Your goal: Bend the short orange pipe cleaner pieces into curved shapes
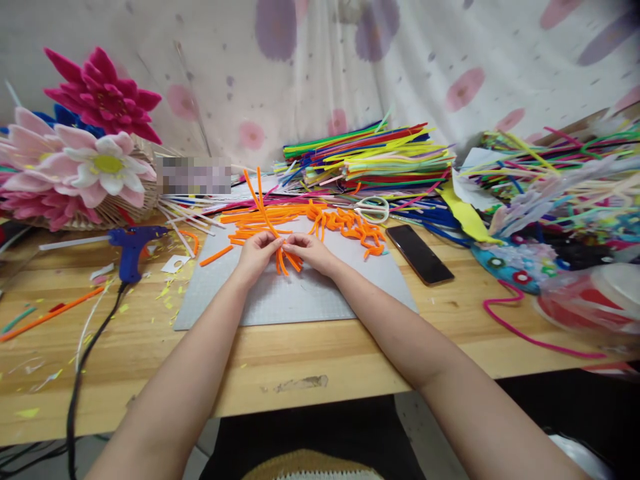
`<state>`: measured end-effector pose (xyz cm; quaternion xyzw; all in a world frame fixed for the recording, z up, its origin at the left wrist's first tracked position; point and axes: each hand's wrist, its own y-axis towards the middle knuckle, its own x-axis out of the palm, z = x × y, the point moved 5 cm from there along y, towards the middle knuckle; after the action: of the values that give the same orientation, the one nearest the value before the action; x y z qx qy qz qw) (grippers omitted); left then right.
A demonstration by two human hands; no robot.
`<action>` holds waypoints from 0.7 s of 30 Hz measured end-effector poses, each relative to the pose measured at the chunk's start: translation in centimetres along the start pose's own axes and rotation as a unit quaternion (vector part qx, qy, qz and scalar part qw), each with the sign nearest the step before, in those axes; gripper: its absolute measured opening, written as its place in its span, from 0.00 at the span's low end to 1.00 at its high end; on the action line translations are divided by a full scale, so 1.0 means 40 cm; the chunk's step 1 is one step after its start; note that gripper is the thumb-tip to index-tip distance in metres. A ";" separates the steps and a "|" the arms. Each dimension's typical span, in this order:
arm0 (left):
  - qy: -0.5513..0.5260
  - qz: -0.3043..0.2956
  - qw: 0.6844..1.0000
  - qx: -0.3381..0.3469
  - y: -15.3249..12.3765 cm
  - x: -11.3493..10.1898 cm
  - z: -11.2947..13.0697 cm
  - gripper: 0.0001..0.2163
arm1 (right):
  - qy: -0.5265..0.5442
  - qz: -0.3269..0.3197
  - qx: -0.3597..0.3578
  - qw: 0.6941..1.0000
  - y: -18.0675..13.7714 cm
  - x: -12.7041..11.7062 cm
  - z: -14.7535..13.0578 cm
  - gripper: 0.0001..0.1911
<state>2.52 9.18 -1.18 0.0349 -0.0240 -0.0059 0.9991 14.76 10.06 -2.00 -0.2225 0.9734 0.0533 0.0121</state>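
Orange stems (261, 205), pinched in left hand (256, 253) and right hand (313, 252); I cannot see their middles behind the fingertips (275, 246).

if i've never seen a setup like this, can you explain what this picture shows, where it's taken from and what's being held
There is no machine here, just a person's bare left hand and right hand. The one picture comes from a camera worn on the head, looking forward and down. The hands meet around a few orange pipe cleaners, held at the fingertips over a grey mat on a wooden table. More orange pieces lie on the mat. A blue glue gun is at the left, a phone at the right.
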 end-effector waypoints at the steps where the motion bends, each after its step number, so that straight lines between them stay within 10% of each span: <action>1: 0.006 0.006 1.000 0.000 0.001 -0.001 -0.002 0.13 | -0.005 0.004 0.005 1.000 0.001 -0.002 0.003 0.13; 21: -0.039 0.014 0.999 -0.035 -0.004 0.014 -0.011 0.15 | -0.040 0.019 -0.003 0.999 0.013 -0.004 0.015 0.12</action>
<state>3.10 9.03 -1.61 -0.0008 -0.0628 0.0055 0.9980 14.67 10.65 -2.55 -0.2014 0.9761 0.0653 0.0496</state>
